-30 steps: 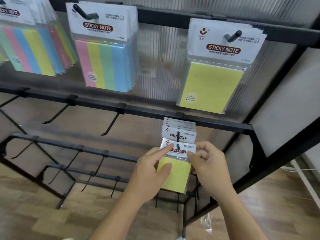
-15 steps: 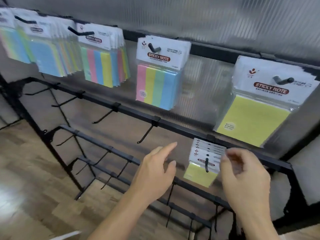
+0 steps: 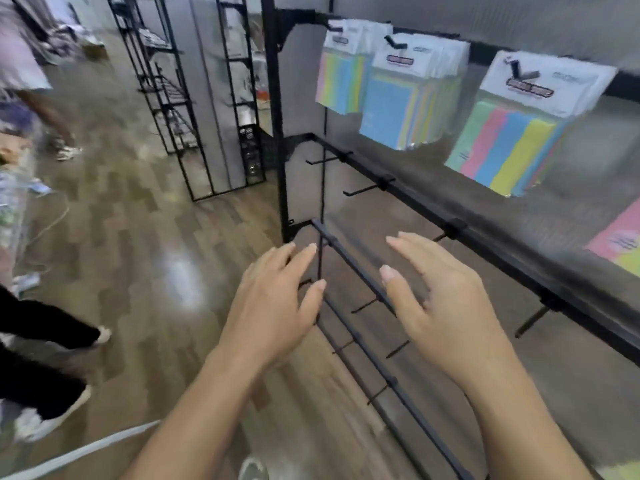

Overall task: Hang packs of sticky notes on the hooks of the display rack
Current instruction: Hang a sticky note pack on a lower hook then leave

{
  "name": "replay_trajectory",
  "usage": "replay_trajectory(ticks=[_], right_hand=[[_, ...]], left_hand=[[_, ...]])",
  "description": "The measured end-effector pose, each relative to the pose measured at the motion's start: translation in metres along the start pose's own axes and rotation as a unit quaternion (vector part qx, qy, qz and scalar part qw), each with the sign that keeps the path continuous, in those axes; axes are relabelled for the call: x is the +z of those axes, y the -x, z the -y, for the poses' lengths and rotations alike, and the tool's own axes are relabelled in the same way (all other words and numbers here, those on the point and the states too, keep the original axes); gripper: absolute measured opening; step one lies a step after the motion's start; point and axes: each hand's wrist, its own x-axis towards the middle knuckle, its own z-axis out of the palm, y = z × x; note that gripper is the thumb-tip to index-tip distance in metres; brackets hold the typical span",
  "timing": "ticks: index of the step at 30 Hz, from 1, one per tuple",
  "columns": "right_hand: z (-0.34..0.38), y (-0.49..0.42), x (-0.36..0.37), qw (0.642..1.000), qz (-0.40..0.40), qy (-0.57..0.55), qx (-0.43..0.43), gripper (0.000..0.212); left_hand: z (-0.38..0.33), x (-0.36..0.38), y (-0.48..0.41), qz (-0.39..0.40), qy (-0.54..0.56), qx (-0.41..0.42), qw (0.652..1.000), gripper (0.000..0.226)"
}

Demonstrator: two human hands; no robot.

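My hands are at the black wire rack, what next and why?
Probably fetch another sticky-note pack like the pastel-striped packs hanging above: the left hand and right hand are open and hold nothing, while thin black metal hooks on the middle rail hang bare.

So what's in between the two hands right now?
In the head view, a black rack rail slants through the gap between the left hand and the right hand. Neither hand holds a pack.
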Motion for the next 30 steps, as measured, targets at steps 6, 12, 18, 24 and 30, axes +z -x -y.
replay_trajectory(ticks=[6,12,18,24,30], right_hand=[[0.012,-0.074,0.093,0.988,0.133,0.079,-0.004,0.050],[0.040,-0.160,0.199,0.979,0.183,0.092,0.009,0.057],[0.058,-0.226,0.265,0.974,0.210,0.087,0.014,0.057],[0.057,-0.302,0.328,0.971,0.225,0.065,0.038,0.055],[0.038,-0.408,0.418,0.975,0.202,0.044,0.084,0.056]], left_hand=[[0.085,-0.022,-0.041,0.034,-0.064,-0.076,0.994,0.059],[0.187,-0.040,-0.109,0.065,-0.047,-0.107,0.991,0.059],[0.264,-0.048,-0.177,0.055,-0.011,-0.109,0.992,0.061],[0.331,-0.041,-0.246,0.057,-0.019,-0.094,0.994,0.055],[0.401,-0.037,-0.362,0.072,-0.032,-0.101,0.992,0.051]])
